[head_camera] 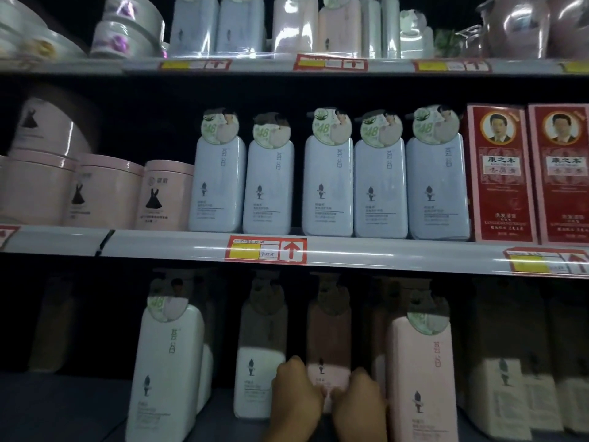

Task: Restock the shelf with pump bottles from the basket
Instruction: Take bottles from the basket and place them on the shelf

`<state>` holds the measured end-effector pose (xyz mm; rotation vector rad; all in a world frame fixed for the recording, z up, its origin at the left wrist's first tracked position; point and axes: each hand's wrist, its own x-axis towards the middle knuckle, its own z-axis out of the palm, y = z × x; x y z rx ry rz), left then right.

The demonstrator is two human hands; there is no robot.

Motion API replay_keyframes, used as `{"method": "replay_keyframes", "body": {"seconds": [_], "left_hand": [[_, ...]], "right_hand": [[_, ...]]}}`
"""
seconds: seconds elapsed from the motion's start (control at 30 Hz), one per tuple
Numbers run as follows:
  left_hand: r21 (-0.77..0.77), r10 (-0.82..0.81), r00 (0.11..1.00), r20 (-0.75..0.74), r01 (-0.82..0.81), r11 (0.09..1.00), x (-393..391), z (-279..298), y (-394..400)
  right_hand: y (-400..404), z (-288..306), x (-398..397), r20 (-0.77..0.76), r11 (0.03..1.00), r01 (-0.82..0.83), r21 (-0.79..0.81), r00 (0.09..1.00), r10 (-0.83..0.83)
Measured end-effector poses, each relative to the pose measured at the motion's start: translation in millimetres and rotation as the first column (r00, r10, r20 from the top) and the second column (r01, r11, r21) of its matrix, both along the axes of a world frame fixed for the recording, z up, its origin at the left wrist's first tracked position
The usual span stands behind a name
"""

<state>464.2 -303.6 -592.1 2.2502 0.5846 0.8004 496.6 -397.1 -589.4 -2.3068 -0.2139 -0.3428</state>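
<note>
Dim store shelving fills our view, three tiers. Nearest, on the bottom shelf (pixel 79 406), our left hand (pixel 294 401) and right hand (pixel 358 406) both grip the lower part of one pink pump bottle (pixel 328 339), fingers curled round its sides; it stands upright, between a white pump bottle (pixel 259 355) on its left and another pink bottle (pixel 420 378) on its right. Big white bottle (pixel 165 362) sits further left, nearer the shelf edge. Basket isn't in view. One tier up: five pale blue pump bottles (pixel 328 186) in a row, pink tubs (pixel 108 193) to the left, red boxes (pixel 500 177) to the right, red-and-yellow price tag (pixel 266 250) on the rail. Top tier: blurred bottles and jars (pixel 127 30).
</note>
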Motion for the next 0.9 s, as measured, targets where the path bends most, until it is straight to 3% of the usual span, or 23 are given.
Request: {"method": "replay_keyframes", "body": {"seconds": [0.23, 0.37, 0.6, 0.7, 0.9], "left_hand": [[-0.057, -0.019, 0.991, 0.13, 0.027, 0.998, -24.6, 6.2, -12.4], [-0.168, -0.071, 0.96, 0.272, 0.12, 0.978, -56.7, 9.7, -21.3], [-0.358, -0.224, 0.852, 0.474, 0.418, 0.835, -146.8, -47.7, -43.2], [-0.451, -0.218, 0.874, 0.435, 0.421, 0.787, -182.8, -105.9, -53.5], [-0.564, -0.309, 0.946, 0.097, 0.308, 0.766, -230.9, -234.2, -75.2]], "right_hand": [[-9.2, -3.7, -26.5, 0.043, 0.987, -0.111, 0.112, 0.993, 0.107], [-22.1, 3.9, -64.4, 0.12, 0.951, -0.277, 0.14, 0.958, 0.261], [-77.0, -57.7, -161.6, 0.28, 0.792, -0.527, 0.308, 0.846, 0.453], [-106.0, -111.5, -190.0, 0.223, 0.784, -0.531, 0.322, 0.847, 0.482], [-157.9, -245.5, -196.8, -0.041, 0.834, -0.552, -0.012, 0.833, 0.551]]}}
